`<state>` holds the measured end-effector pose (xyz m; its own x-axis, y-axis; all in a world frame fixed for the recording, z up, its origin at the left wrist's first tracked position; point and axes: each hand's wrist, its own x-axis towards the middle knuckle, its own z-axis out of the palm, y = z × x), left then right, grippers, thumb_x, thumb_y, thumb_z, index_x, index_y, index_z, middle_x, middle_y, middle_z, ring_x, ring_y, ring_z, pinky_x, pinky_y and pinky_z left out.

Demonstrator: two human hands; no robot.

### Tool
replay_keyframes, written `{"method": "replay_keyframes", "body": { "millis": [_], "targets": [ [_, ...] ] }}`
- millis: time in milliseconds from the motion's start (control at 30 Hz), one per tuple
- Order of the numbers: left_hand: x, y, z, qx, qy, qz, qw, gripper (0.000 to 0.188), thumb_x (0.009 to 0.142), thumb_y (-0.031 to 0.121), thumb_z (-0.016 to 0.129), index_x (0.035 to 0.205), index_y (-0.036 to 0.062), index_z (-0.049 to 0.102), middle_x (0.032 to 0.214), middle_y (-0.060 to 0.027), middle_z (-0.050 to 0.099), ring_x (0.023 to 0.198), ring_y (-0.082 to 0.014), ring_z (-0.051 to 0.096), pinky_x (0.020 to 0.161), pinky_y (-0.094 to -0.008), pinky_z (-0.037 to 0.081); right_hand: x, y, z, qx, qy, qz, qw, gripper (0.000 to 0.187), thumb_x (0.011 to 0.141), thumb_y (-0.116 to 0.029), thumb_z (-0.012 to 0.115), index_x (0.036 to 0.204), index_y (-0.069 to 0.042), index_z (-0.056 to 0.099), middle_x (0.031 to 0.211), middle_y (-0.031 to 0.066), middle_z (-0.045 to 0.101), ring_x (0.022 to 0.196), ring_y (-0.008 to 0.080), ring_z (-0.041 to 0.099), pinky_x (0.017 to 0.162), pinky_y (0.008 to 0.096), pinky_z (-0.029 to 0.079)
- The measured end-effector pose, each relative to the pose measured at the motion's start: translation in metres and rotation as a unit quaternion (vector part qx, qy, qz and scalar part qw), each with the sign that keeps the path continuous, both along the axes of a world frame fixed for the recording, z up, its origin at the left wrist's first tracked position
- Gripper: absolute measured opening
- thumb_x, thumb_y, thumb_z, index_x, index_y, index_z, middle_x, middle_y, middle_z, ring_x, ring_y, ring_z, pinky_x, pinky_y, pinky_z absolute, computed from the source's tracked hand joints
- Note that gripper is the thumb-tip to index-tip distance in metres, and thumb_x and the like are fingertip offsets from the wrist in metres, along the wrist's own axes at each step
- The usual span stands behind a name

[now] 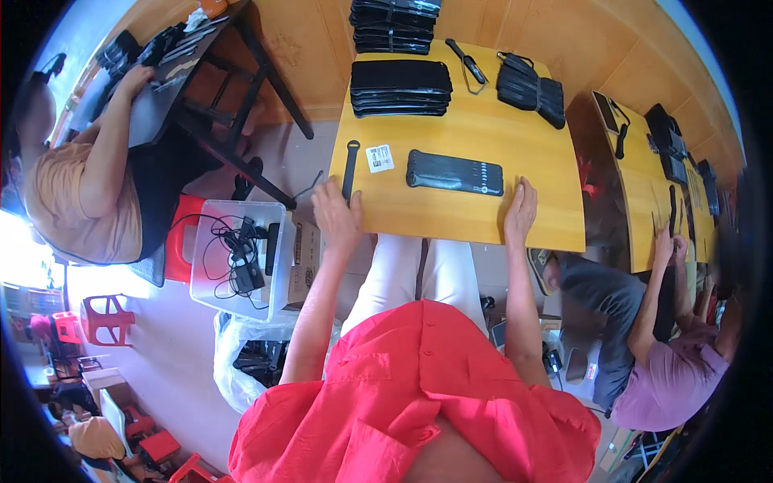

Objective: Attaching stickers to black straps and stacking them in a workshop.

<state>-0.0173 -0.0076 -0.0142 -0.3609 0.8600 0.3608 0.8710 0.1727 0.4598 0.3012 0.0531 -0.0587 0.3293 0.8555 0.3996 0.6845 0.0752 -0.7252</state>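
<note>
My left hand (336, 217) is at the near left corner of a yellow table (459, 224), fingers apart and holding nothing. Beside its thumb lies a slim black strap-like piece (351, 171) with a ring at its far end. My right hand (521, 211) rests at the table's near edge with fingers stretched out, also holding nothing. Between the hands, closer to the right one, a flat black plastic package (451, 173) with small white print lies lengthwise. A small white printed label (379, 158) sits between the strap-like piece and the package.
Black packages form a stack (401, 88) and a taller banded pile (394, 28) farther back. A black handheld tool (467, 63) and a tied black bundle (531, 88) are at the far right. A clear bin (237, 262) of cables stands left. People work at both sides.
</note>
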Motion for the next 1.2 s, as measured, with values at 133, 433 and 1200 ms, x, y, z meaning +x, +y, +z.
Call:
{"method": "replay_keyframes", "body": {
  "millis": [133, 433, 1200],
  "targets": [
    [-0.012, -0.003, -0.008, -0.076, 0.04, 0.009, 0.996, 0.032, 0.074, 0.015, 0.063, 0.098, -0.0024, 0.05, 0.099, -0.0233, 0.051, 0.099, -0.038, 0.051, 0.079, -0.0461, 0.043, -0.001, -0.002, 0.004, 0.022, 0.007, -0.002, 1.0, 0.036, 0.095, -0.023, 0.035, 0.109, 0.006, 0.053, 0.105, 0.0195, 0.054, 0.102, 0.0341, 0.049, 0.09, 0.0393, 0.037],
    [-0.032, -0.014, -0.022, -0.144, -0.123, 0.05, 0.981, 0.035, 0.067, 0.013, 0.067, 0.097, -0.0004, 0.057, 0.08, -0.0185, 0.064, 0.077, -0.0336, 0.062, 0.072, -0.0421, 0.048, -0.003, -0.017, 0.009, 0.053, 0.069, -0.007, 0.996, 0.03, 0.092, -0.018, 0.04, 0.097, 0.004, 0.059, 0.094, 0.0195, 0.057, 0.093, 0.0342, 0.053, 0.083, 0.0383, 0.041],
    [0.045, -0.024, 0.012, -0.03, -0.734, -0.103, 0.671, 0.01, 0.084, 0.012, 0.062, 0.093, 0.0092, 0.06, 0.077, 0.0023, 0.059, 0.059, -0.005, 0.052, 0.05, -0.0173, 0.038, -0.035, -0.085, 0.064, -0.311, 0.247, 0.334, 0.855, 0.012, 0.085, -0.007, 0.057, 0.091, 0.002, 0.063, 0.066, 0.0006, 0.058, 0.048, 0.0046, 0.049, 0.043, 0.0185, 0.039]
  ]
}}
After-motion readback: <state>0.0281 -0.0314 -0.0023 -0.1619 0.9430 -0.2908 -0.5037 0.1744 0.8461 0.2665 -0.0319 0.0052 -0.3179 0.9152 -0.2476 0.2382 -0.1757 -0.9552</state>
